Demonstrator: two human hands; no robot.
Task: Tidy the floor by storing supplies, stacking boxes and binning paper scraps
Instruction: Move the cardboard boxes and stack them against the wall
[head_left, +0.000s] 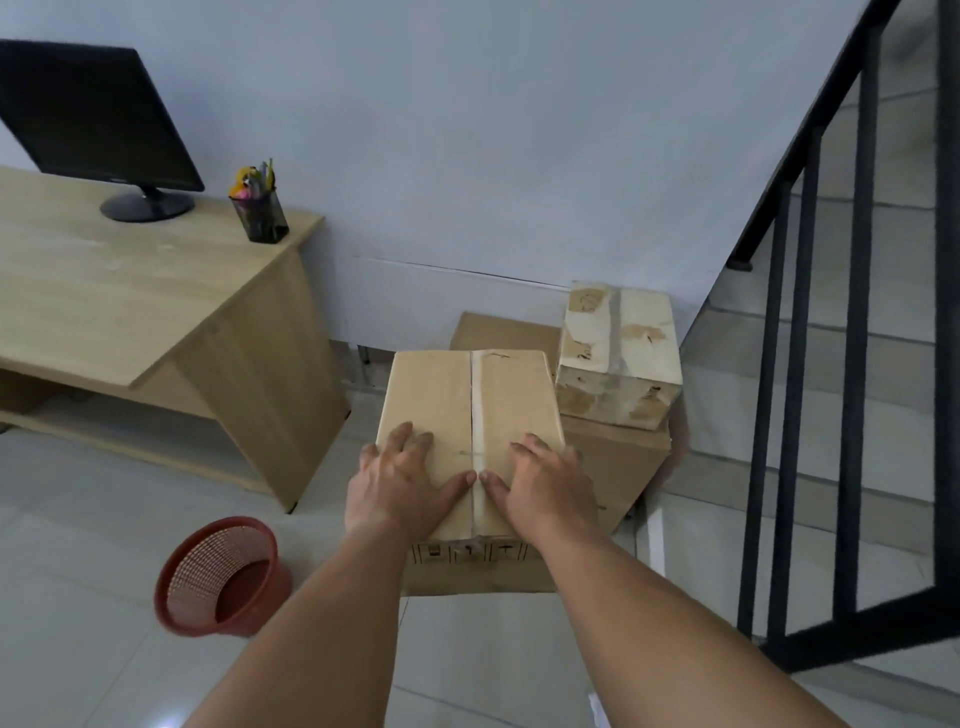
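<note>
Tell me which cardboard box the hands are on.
The front box with the central tape seam: left hand and right hand lie flat on its top. The scuffed small box beside it is untouched.

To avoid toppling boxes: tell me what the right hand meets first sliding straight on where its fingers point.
The right hand lies flat on the taped cardboard box; its top ahead looks free. Beyond the far edge, probably the brown cardboard behind, depth unclear.
</note>
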